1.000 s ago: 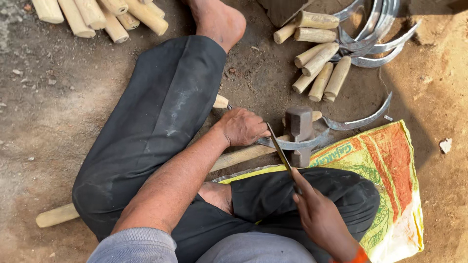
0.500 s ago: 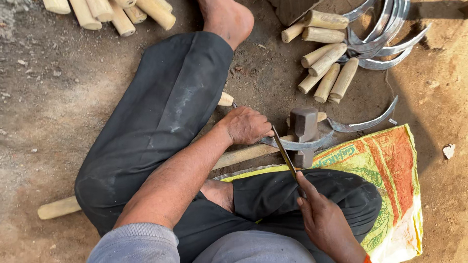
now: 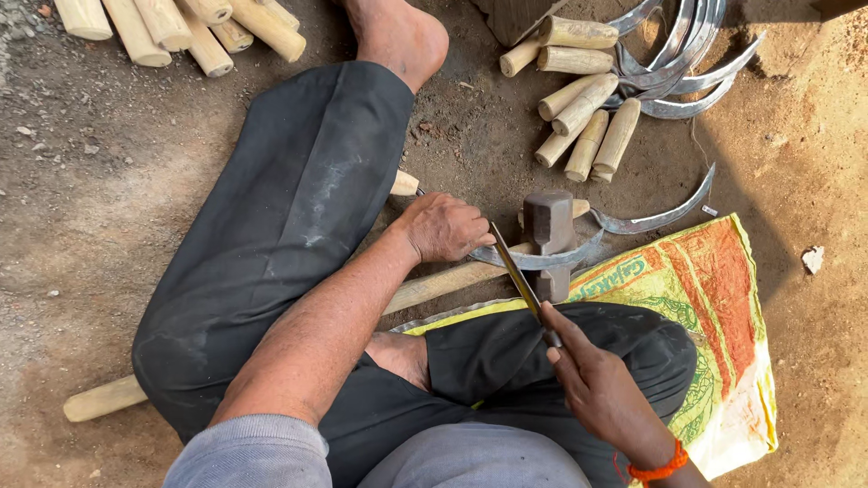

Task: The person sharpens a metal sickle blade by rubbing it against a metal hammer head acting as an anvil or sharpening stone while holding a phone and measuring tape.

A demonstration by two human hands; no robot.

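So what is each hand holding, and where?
The right hand grips a thin file at its near end. The left hand holds a curved sickle blade at its left end.

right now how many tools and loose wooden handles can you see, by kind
thin file, held in the right hand: 1
hammer on the ground: 1
curved sickle blade under the left hand: 1
loose curved blade beside the sack: 1
wooden handles, top-left pile: about 6
handled sickles, top-right heap: about 8, blades overlap
total: about 18
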